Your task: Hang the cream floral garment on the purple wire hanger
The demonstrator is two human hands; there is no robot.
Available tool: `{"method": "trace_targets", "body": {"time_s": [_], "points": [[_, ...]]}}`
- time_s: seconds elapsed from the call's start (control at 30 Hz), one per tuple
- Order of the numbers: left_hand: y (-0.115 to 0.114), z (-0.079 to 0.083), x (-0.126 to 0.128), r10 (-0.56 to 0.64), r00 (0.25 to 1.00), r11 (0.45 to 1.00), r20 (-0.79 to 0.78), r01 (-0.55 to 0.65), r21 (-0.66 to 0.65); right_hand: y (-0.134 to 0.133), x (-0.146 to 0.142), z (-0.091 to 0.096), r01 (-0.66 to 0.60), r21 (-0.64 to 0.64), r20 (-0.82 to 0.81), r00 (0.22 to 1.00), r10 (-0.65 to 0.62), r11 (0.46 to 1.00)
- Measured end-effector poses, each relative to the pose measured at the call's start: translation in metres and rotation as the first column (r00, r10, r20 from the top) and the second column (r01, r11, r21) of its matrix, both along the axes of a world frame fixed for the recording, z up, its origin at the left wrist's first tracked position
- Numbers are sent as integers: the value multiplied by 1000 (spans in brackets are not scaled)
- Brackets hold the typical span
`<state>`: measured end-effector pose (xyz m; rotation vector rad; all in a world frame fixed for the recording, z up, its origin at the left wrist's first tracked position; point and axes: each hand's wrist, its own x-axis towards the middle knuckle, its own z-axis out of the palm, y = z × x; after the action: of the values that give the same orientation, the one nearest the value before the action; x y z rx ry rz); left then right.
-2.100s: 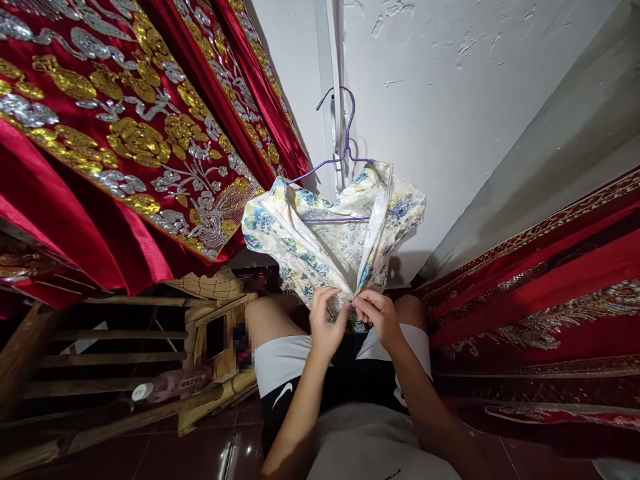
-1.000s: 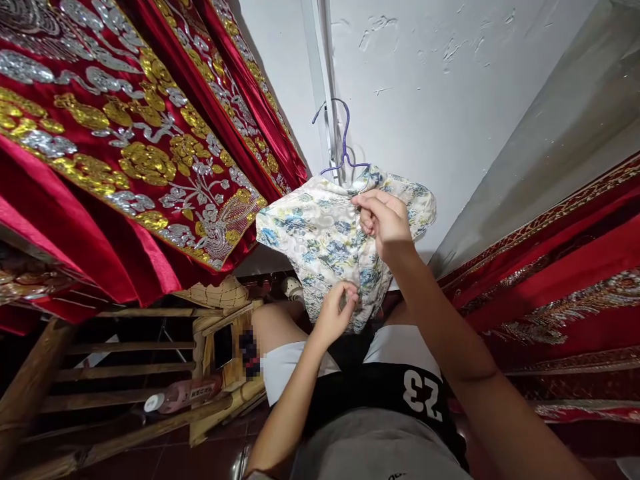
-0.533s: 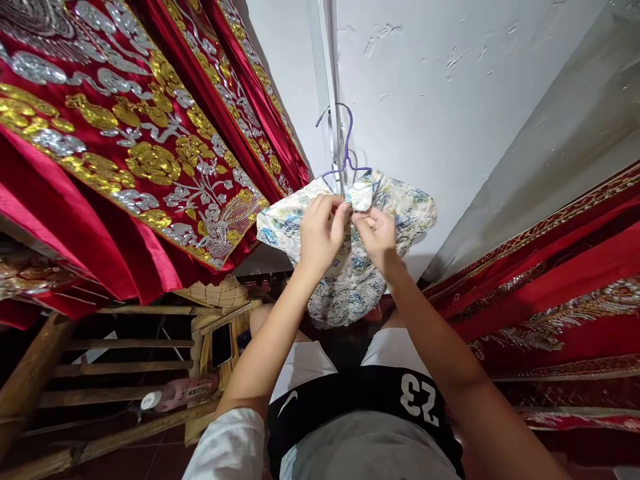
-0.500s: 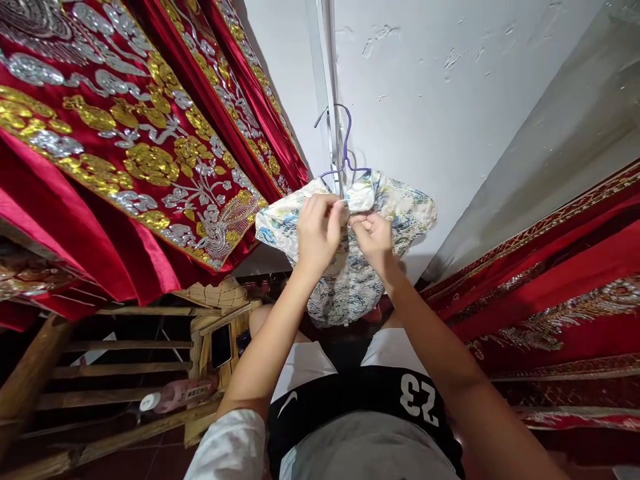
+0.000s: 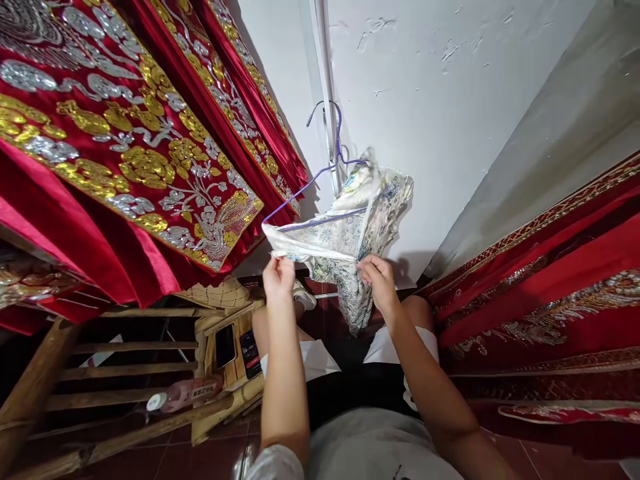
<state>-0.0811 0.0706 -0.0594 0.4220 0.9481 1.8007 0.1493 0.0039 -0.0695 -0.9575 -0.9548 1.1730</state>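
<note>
A cream shirt with a blue and yellow floral print [image 5: 345, 237] hangs partly off a purple wire hanger [image 5: 310, 183], which is hooked on a metal strip [image 5: 327, 120] against the wall. The hanger's left arm is bare down to its tip, where the cloth still loops. My left hand [image 5: 279, 277] pinches the shirt's edge below that tip. Near the middle of the garment, my right hand [image 5: 377, 277] is closed on another edge of the cloth. On the right, the shirt still covers the hanger's shoulder, and its lower part hangs bunched between my knees.
Red cloth with gold and silver sequins [image 5: 165, 153] hangs at the left, and more red embroidered cloth [image 5: 565, 300] at the right. A bamboo chair [image 5: 125, 370] at lower left holds a pink bottle [image 5: 185, 395] and two phones, one a dark phone [image 5: 225, 345].
The shirt's left shoulder has come off the hanger's left arm, opening the front. My left hand has moved down and left with the edge; my right hand has moved slightly down.
</note>
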Motion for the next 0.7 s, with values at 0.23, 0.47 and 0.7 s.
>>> {"method": "trace_targets", "body": {"time_s": [0.23,0.47,0.7], "points": [[-55,-58,70,-20,992,998,122,27,-59,-35,31,-46,49,-142,7,999,-48,989],[-90,-21,94,-207,938,955,-276,256,153,-30,38,-42,25,-133,190,982,1,991],[-102,-3,115,-105,791,946,-603,266,185,-22,2,-2,-504,-85,-36,864,503,860]]}}
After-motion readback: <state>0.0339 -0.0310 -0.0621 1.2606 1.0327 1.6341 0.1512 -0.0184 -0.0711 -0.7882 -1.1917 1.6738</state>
